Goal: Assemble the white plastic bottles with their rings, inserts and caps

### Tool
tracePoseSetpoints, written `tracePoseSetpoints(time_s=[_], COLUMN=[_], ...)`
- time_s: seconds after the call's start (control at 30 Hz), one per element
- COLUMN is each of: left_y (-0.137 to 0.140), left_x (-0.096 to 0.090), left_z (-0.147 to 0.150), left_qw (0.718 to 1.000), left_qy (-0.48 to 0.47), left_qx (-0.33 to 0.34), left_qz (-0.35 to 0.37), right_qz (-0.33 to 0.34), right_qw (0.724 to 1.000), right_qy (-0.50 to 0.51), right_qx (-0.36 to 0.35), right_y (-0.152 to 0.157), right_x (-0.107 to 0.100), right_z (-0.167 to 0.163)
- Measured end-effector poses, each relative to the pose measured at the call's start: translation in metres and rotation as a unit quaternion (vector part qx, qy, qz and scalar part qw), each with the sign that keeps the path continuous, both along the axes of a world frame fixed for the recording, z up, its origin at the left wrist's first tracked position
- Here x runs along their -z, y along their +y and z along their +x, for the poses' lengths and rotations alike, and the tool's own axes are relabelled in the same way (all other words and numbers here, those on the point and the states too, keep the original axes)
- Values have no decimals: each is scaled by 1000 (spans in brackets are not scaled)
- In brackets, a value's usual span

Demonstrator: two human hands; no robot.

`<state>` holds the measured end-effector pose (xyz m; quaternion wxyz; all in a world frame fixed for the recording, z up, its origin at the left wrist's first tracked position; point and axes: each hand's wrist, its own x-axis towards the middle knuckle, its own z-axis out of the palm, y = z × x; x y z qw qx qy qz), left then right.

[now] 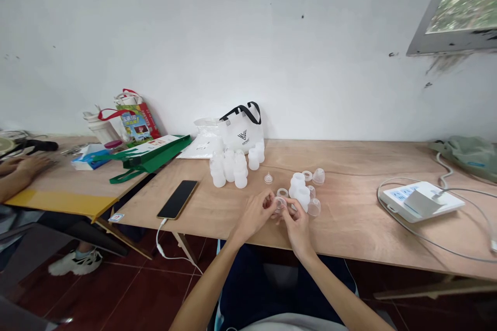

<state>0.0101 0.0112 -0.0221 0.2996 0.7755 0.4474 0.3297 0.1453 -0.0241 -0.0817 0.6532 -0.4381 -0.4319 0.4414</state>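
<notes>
Between my two hands, over the table's front part, is a small clear round bottle part (280,201), perhaps a nipple in its ring. My left hand (255,213) pinches it from the left, and my right hand (298,221) grips it from the right. Just beyond my right hand stand white baby bottles (300,194) with no tops on. Around them lie a screw ring (282,193), another ring (307,175) and clear dome caps (319,176). One clear nipple (268,178) sits alone farther back. Several capped bottles (229,168) stand grouped to the left.
A phone (177,199) on a white cable lies at the left table edge. A white bag (243,132) leans against the wall. On the right is a white power strip box (421,200) with cables. Another person's hand (33,165) rests on the left-hand table.
</notes>
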Motion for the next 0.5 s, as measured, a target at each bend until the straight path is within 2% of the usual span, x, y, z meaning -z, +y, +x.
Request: tracePoseSetpoints(time_s=[0.23, 0.5], left_y=[-1, -5], left_x=[3, -10], left_z=[4, -5], left_qw=[1000, 998], left_qy=[7, 11], left_qx=[-3, 45], left_qz=[6, -33], right_qz=[0, -12], right_qw=[1000, 999], right_qy=[12, 29], right_qx=[4, -21], right_y=[0, -1], right_x=[2, 0], right_z=[1, -1])
